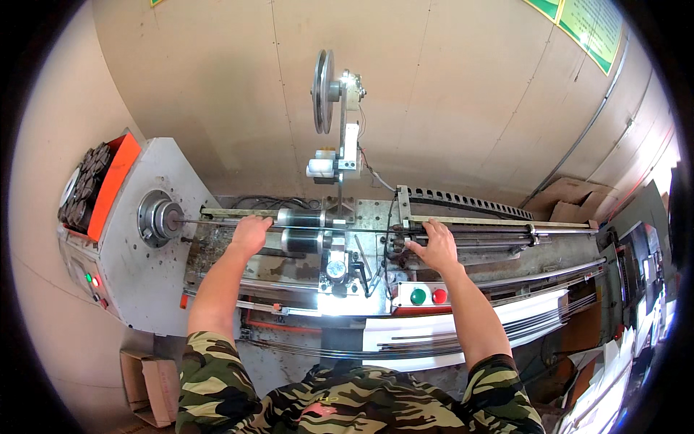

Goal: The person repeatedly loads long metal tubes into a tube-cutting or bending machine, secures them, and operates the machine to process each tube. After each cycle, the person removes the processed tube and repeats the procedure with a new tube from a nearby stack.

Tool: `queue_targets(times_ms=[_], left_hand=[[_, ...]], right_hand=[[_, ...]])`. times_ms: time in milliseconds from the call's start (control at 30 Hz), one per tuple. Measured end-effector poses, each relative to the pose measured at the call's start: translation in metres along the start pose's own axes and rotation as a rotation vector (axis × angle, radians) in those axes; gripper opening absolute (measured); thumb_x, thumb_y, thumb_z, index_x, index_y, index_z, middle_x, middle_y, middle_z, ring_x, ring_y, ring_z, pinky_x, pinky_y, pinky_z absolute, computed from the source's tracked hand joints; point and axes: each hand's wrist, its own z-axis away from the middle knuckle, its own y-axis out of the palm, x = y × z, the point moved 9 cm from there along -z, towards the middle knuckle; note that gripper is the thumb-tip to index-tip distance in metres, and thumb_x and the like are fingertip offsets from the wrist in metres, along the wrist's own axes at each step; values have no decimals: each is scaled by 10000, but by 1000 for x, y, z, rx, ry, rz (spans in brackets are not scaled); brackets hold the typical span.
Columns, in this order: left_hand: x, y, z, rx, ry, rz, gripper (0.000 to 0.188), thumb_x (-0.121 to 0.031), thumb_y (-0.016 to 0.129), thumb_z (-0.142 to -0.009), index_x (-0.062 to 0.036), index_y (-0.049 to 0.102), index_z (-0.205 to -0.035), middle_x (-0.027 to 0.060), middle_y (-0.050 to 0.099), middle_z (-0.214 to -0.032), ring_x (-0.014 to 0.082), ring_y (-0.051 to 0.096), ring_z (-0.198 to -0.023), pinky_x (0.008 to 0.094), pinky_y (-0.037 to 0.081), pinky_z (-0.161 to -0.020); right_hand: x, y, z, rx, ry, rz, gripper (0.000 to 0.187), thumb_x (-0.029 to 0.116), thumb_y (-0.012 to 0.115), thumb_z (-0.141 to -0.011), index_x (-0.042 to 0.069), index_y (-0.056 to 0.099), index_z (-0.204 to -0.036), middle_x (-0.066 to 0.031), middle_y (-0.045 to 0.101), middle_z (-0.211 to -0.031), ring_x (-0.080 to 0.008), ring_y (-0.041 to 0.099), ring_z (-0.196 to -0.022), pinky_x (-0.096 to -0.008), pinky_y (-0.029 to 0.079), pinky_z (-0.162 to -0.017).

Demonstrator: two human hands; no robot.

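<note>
A thin metal rod runs from the round chuck on the left toward two black-and-silver rollers. My left hand is closed around the rod, just left of the rollers. Over the dark parallel bars to the right is my right hand, thumb and fingers apart, touching or just above them; the far side of its fingers is hidden. Between my hands sits the carriage with a round dial gauge and a metal plate.
A large wheel stands on a post behind the carriage. Green and red buttons sit near my right forearm. Long thin rods lie along the machine's front, by a white sheet. An orange bin tops the grey headstock.
</note>
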Motion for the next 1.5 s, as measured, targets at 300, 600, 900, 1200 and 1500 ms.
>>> queue_targets(times_ms=[300,600,900,1200,1500], left_hand=[[-2,-4,-2,19,17,11,233,-23,559,-802,-72,637,-1016,147,677,-921,353,625,-959,470,488,-852],[-2,-4,-2,17,14,46,236,-24,568,-792,-70,636,-1013,162,671,-895,360,624,-958,477,491,-839],[2,-1,0,-4,39,51,211,-44,541,-820,-75,622,-1012,151,650,-898,363,629,-932,492,494,-819],[8,-2,-1,-31,70,36,178,-44,533,-827,-81,604,-986,144,645,-854,356,635,-902,484,496,-791],[16,-10,4,-7,71,22,195,-58,528,-838,-78,613,-1012,159,658,-883,368,645,-900,498,503,-774]], right_hand=[[-2,-2,-1,-10,-2,-10,760,552,746,-791,-5,603,-1287,-192,525,-1420,-336,459,-1344,-435,356,-1133],[-5,-2,-1,-9,-3,-18,747,551,744,-794,-6,614,-1274,-202,523,-1420,-346,468,-1337,-438,369,-1126],[-4,-2,-4,35,19,21,751,569,717,-805,-8,610,-1273,-207,515,-1424,-368,466,-1334,-447,368,-1127],[-7,-3,-3,21,37,21,754,561,719,-807,-5,597,-1291,-213,507,-1431,-369,453,-1346,-445,362,-1133],[-3,-8,-6,47,46,5,754,552,729,-799,-8,604,-1288,-220,514,-1425,-366,457,-1347,-438,354,-1140]])
